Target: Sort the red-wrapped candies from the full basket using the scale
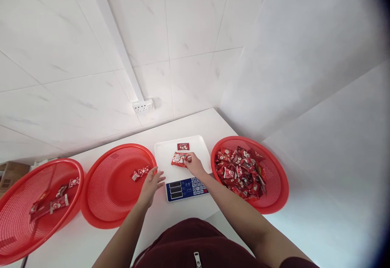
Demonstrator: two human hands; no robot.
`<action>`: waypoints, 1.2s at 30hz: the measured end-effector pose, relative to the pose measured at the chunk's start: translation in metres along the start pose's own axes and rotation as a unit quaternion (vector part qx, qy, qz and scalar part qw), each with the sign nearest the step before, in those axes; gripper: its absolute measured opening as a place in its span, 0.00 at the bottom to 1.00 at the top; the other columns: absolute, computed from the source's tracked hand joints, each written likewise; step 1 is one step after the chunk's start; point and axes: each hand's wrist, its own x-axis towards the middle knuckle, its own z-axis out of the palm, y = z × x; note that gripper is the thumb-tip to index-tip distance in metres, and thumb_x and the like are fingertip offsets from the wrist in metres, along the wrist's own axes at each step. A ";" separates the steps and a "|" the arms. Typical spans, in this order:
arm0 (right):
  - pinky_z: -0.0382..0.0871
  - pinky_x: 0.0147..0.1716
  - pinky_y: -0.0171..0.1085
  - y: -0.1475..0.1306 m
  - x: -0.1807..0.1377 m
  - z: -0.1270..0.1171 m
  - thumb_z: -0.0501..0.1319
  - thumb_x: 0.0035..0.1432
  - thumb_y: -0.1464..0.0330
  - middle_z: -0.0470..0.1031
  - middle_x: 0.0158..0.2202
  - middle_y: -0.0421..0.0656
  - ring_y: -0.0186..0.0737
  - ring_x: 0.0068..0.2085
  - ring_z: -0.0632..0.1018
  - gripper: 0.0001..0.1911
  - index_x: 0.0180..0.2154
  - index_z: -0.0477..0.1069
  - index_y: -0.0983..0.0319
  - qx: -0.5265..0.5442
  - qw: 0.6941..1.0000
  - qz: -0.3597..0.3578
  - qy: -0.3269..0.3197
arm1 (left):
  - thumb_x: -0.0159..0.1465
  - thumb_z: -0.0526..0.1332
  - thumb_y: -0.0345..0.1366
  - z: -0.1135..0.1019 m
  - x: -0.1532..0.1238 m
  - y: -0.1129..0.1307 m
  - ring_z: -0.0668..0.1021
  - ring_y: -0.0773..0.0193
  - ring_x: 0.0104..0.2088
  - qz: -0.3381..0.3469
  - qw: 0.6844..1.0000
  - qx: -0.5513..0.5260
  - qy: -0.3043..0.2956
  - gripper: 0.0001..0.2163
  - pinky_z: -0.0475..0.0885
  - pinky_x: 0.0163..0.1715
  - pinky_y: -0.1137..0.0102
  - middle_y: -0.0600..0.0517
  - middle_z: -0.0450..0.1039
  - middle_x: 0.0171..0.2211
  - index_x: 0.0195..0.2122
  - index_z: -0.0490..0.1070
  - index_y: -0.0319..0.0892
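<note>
A white electronic scale (170, 154) with a blue keypad stands in the middle of the white table. Two red snack packets lie on its pan: a small one (183, 146) at the back and a larger one (178, 159) in front. My right hand (194, 165) pinches the larger packet's right edge on the pan. My left hand (151, 186) rests with its fingers spread on the rim of the middle red basket (103, 203), holding nothing. Two packets (140, 173) lie inside that basket near my fingers.
A red basket (274, 186) heaped with several red packets stands to the right of the scale. Another red basket (18, 227) at the far left holds a few packets. A white tiled wall with a socket (142, 106) rises behind the table.
</note>
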 end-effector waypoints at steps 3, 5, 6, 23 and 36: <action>0.67 0.30 0.34 -0.005 -0.022 -0.005 0.57 0.48 0.72 0.67 0.25 0.34 0.34 0.27 0.72 0.11 0.36 0.61 0.59 0.146 0.986 -0.013 -0.078 | 0.58 0.62 0.41 0.023 0.007 -0.003 0.77 0.63 0.40 -0.052 0.996 -0.032 -0.062 0.23 0.73 0.39 0.66 0.43 0.68 0.50 0.53 0.60 0.44; 0.67 0.30 0.35 -0.009 -0.037 -0.010 0.59 0.47 0.71 0.67 0.25 0.34 0.33 0.27 0.71 0.12 0.36 0.61 0.59 0.207 0.970 -0.018 -0.123 | 0.57 0.64 0.41 0.033 0.011 -0.005 0.77 0.67 0.32 -0.085 0.991 -0.037 -0.098 0.25 0.73 0.33 0.70 0.46 0.73 0.43 0.53 0.59 0.44; 0.67 0.30 0.35 -0.011 -0.042 -0.012 0.60 0.46 0.70 0.68 0.26 0.34 0.33 0.27 0.71 0.12 0.35 0.61 0.59 0.224 0.965 -0.020 -0.137 | 0.55 0.65 0.41 0.036 0.013 -0.007 0.76 0.69 0.28 -0.093 0.989 -0.029 -0.110 0.25 0.71 0.29 0.73 0.48 0.74 0.38 0.52 0.61 0.43; 0.69 0.40 0.42 0.048 -0.063 -0.064 0.54 0.53 0.68 0.74 0.39 0.45 0.39 0.35 0.75 0.14 0.42 0.70 0.61 -0.054 0.997 -0.060 0.008 | 0.56 0.58 0.44 -0.053 0.030 0.027 0.56 0.43 0.61 0.259 0.824 0.485 0.140 0.22 0.53 0.56 0.50 0.42 0.59 0.59 0.52 0.66 0.45; 0.70 0.41 0.41 0.060 -0.108 -0.073 0.53 0.56 0.68 0.74 0.42 0.46 0.41 0.39 0.75 0.14 0.43 0.70 0.58 -0.095 0.993 -0.057 0.038 | 0.59 0.52 0.26 0.120 0.126 0.020 0.63 0.51 0.57 0.319 0.735 0.585 -0.123 0.17 0.55 0.56 0.58 0.43 0.65 0.52 0.49 0.69 0.45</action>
